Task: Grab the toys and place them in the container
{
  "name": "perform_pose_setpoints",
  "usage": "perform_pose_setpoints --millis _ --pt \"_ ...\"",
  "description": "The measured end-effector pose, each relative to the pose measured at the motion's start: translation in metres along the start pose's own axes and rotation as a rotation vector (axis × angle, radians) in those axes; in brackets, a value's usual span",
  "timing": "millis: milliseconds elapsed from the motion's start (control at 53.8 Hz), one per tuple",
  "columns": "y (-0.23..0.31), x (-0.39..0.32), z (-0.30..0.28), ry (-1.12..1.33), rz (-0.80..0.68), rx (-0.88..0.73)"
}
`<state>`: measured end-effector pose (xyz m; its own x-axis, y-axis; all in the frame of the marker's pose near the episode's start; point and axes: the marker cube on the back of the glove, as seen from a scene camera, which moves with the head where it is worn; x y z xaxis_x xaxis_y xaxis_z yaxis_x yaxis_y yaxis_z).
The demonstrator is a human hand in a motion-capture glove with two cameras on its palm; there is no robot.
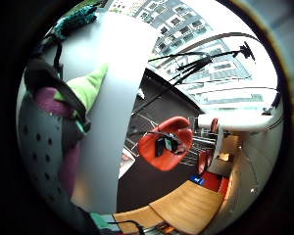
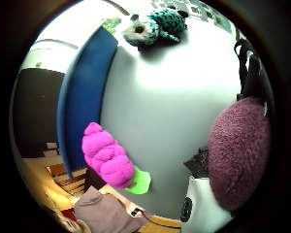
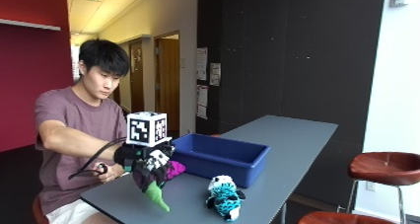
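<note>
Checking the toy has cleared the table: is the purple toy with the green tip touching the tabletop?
Apart. The outside view shows the gloved right hand holding the purple toy up, with grey tabletop visible under its green tip.

The outside view faces the seated person across the tabletop (image 3: 289, 150). Both palm views look closely at it; all three share the teal toy (image 3: 224, 197).

A grey desk (image 3: 295, 135) stands before a black wall (image 3: 295, 51); a red wall (image 3: 33, 76) behind; brown stools (image 3: 384, 167) beside; wooden doors (image 3: 167, 81) line the lit corridor.
</note>
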<state>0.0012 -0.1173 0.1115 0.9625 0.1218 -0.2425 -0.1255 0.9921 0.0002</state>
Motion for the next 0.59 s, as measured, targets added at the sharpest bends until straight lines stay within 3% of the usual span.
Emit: perform_pose_setpoints --millis 371,483,557,594 --pt "0.006 -0.099 -0.148 0.019 -0.146 0.136" --pt "0.014 -0.158 -0.178 -0.052 -0.507 0.152" --pt "0.002 -0.206 -0.191 -0.047 -0.286 0.159" --pt "-0.003 -0.227 -0.196 -0.06 -0.245 0.158"
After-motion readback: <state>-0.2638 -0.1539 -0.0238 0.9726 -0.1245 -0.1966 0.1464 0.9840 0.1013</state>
